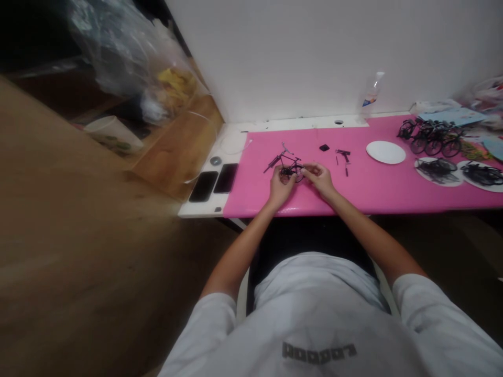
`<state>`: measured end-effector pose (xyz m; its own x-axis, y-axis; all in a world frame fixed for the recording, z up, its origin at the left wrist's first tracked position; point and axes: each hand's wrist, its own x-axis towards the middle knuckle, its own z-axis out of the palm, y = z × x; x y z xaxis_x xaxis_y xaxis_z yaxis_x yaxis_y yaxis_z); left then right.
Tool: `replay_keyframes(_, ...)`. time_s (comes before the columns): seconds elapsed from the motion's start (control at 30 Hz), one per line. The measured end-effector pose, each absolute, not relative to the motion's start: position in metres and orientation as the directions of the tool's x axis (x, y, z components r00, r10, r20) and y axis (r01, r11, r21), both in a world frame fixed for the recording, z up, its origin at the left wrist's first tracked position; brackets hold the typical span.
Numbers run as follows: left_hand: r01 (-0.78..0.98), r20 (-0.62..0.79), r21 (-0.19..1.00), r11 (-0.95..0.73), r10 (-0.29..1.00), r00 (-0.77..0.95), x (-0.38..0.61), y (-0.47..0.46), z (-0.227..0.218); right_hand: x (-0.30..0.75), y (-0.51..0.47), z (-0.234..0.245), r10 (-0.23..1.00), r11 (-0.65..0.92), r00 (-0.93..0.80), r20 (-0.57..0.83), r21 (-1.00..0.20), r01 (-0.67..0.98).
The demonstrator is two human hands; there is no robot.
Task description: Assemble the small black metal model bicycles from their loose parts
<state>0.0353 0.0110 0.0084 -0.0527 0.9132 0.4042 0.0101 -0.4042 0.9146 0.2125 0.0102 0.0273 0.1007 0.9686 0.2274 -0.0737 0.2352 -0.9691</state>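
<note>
A small black model bicycle frame [286, 162] stands on the pink mat [353, 193]. My left hand [280, 186] is curled around its lower part from the near side. My right hand [320, 175] pinches at its right end, near a wheel. Both hands are closed on the model. Just beyond my right hand lie a small black square part [324, 147] and a little black tool or part [343, 154] with loose pins.
Two dark phones [214, 183] lie on the white table edge at the left. A white disc [385, 152] lies to the right. Finished model bicycles [430, 139] and plates of black parts [438, 171] sit at the far right. A plastic bottle [370, 97] stands by the wall.
</note>
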Motion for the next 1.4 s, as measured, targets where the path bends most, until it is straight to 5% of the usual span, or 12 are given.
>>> replay_keyframes(1.0, -0.092, 0.342, 0.935, -0.343, 0.939, -0.029, 0.036, 0.013, 0.004, 0.212, 0.013, 0.024, 0.931, 0.332, 0.141, 0.338, -0.941, 0.061)
replay_keyframes(1.4, -0.088, 0.372, 0.924, -0.372, 0.928, -0.012, 0.037, 0.015, 0.003, 0.212, 0.011, 0.028, 0.960, 0.255, 0.130, 0.249, -0.967, -0.027)
